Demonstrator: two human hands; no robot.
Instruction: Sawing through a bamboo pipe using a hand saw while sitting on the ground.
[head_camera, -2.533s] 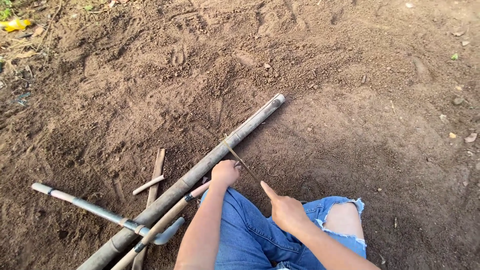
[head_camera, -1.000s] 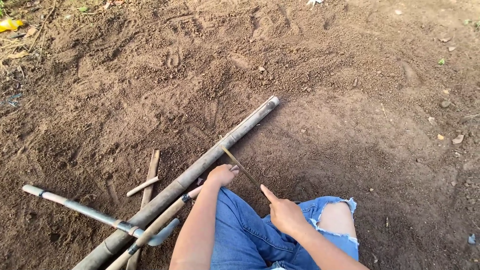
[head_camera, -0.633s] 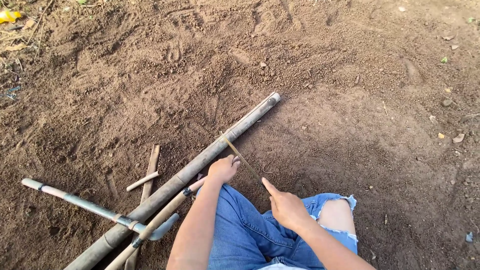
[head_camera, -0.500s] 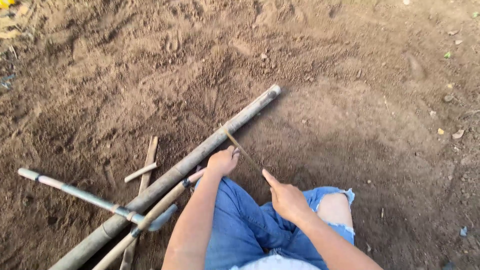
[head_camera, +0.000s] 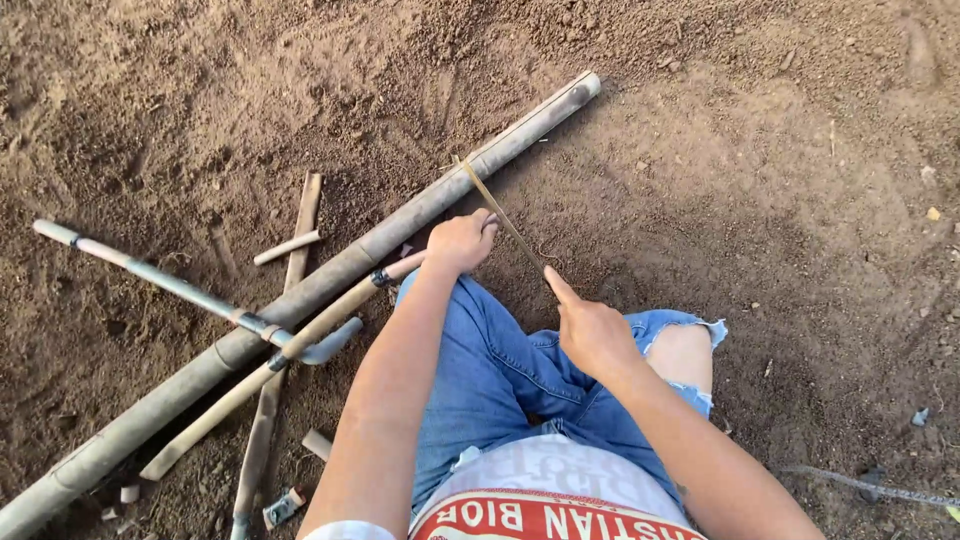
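A long grey-brown bamboo pole (head_camera: 330, 275) lies slanted across the bare soil. My left hand (head_camera: 460, 241) presses down on it near its middle, fingers curled over the pole. My right hand (head_camera: 590, 328) grips the handle of a thin saw, index finger stretched along it. The saw blade (head_camera: 497, 208) crosses the pole at an angle just beyond my left hand. My knees in torn blue jeans (head_camera: 500, 370) sit right behind both hands.
A thinner stick with a black band (head_camera: 290, 350) and a pale pole with a curved metal end (head_camera: 190, 295) lie beside the bamboo at the left. Short cut bamboo pieces (head_camera: 288, 246) are scattered near them. Loose brown soil (head_camera: 780, 180) surrounds everything.
The view has tilted down toward my body, so pole and hands sit higher in the picture. The saw has kept sliding back and forth across the same spot. My left hand stays on the pole.
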